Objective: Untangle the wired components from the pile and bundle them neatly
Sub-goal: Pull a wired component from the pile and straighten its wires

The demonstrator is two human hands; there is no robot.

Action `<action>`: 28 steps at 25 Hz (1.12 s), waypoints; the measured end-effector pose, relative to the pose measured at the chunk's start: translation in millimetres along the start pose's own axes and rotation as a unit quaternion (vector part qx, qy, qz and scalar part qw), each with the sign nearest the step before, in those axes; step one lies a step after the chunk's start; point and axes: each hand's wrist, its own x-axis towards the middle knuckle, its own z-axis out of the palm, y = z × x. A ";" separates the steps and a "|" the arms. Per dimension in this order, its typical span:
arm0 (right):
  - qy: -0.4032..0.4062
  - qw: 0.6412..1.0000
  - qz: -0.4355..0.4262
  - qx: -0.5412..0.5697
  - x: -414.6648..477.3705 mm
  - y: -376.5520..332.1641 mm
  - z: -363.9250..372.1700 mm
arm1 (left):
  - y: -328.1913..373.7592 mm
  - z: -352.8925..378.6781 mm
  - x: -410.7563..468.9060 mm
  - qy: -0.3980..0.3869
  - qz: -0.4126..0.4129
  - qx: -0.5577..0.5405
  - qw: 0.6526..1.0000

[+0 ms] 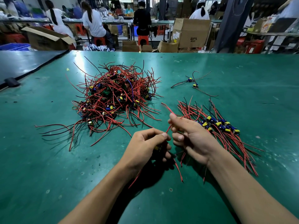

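A tangled pile (pixel 113 97) of small yellow and blue components with red and black wires lies on the green table (pixel 48 159), left of centre. To the right lies a sorted bundle (pixel 218 125) with its wires roughly parallel. My left hand (pixel 145 147) grips one wired component (pixel 157 147) in curled fingers, and its loose wires hang below. My right hand (pixel 191 136), just to the right, pinches a red wire (pixel 169 110) that runs up from between both hands.
Two loose wired components (pixel 192 82) lie at the back right of the table. A darker table (pixel 24 62) adjoins at the far left. Behind the table are cardboard boxes (pixel 191 32), red stools and several seated people.
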 end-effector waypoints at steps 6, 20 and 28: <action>-0.085 0.995 0.005 -0.049 -5.2 9.0 1.1 | 3.4 -4.0 -0.5 -0.025 -0.024 -0.041 0.999; 0.139 0.981 -0.133 -0.039 9.7 14.9 2.0 | 1.5 0.3 -0.2 -0.035 0.001 0.003 0.999; 0.049 0.998 0.028 -0.010 2.9 11.9 6.3 | -2.6 6.2 2.4 0.031 0.056 0.026 0.998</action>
